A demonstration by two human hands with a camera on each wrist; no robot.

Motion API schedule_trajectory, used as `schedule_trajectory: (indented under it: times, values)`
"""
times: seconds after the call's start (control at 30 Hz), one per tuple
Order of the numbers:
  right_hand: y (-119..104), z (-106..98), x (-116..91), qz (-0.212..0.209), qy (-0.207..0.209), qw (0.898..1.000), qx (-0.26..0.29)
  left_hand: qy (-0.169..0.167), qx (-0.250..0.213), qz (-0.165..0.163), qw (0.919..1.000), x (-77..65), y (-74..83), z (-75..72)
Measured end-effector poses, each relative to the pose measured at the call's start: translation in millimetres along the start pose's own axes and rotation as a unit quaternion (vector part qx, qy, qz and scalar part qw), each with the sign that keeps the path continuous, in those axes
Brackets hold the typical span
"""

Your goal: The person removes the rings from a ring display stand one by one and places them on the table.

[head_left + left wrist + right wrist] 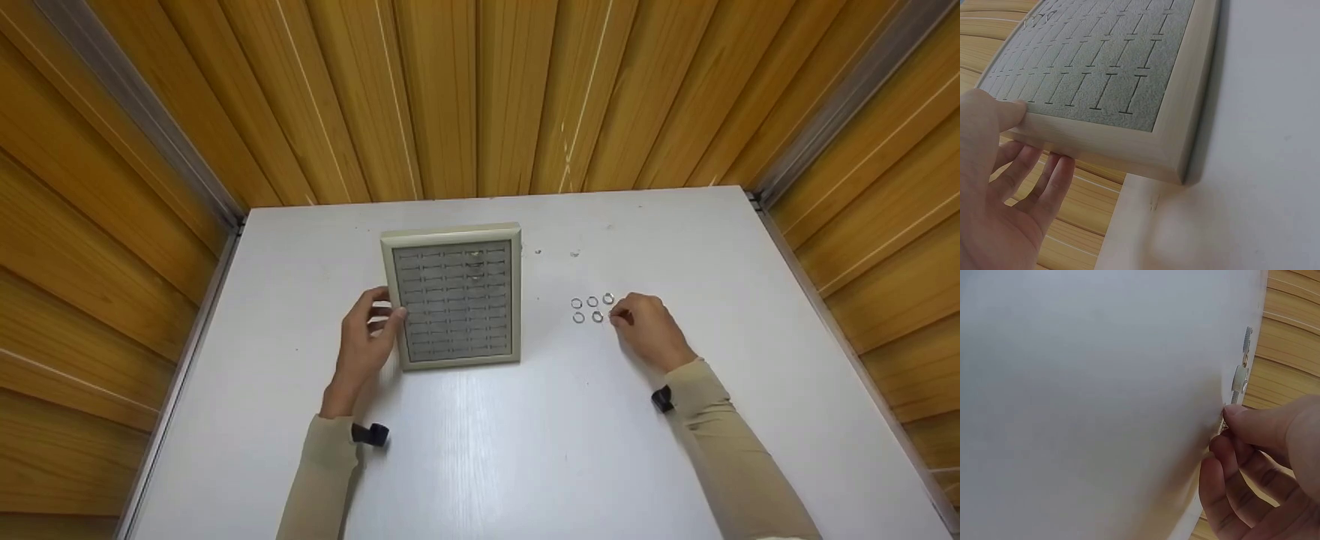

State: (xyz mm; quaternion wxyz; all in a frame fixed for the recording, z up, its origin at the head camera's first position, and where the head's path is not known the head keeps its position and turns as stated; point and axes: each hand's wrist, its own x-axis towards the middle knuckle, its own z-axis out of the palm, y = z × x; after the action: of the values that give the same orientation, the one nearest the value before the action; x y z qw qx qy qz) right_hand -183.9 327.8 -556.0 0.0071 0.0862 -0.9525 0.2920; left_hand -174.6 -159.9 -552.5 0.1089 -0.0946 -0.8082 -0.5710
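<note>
A ring display board (457, 300), cream-framed with grey slotted padding, stands tilted up from the white table. My left hand (366, 337) grips its left edge, thumb on the front of the frame and fingers behind. A few rings (1039, 21) sit in slots near the board's top. To the right, my right hand (651, 330) reaches down to the table, thumb and forefinger pinching a small metal ring (1224, 426) that the fingertips mostly hide. Beside those fingertips several silver rings (592, 301) lie in two short rows.
Small shiny bits (574, 253) lie on the white table (465, 450) behind the rings. Wood-patterned panels (510, 97) rise along the table's back and both sides. Each wrist wears a small black camera (371, 434).
</note>
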Motion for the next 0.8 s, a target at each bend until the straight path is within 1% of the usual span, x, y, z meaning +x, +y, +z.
schedule_trajectory:
  times: [0.3, 0.5, 0.6, 0.7, 0.8]
  values:
    - [-1, -1, -2, 0.001, -0.005, 1.000, -0.001, -0.001, -0.006, 0.002, 1.0000, 0.3, -1.0, 0.1]
    - [-10, -6, 0, -0.007, 0.002, 1.000, -0.008, -0.002, -0.004, 0.001, 1.0000, 0.2, -0.6, 0.0]
    - [-16, -8, 1, -0.012, 0.010, 1.000, -0.014, -0.003, 0.000, -0.005, 1.0000, -0.4, 0.2, 0.3]
    - [-26, -11, 2, -0.025, 0.029, 0.999, -0.019, -0.004, 0.000, -0.009, 0.9999, -0.8, 0.7, 0.5]
    - [-41, -15, 6, -0.057, 0.054, 0.997, -0.020, -0.002, -0.002, -0.010, 0.9999, 0.0, 0.6, 0.0]
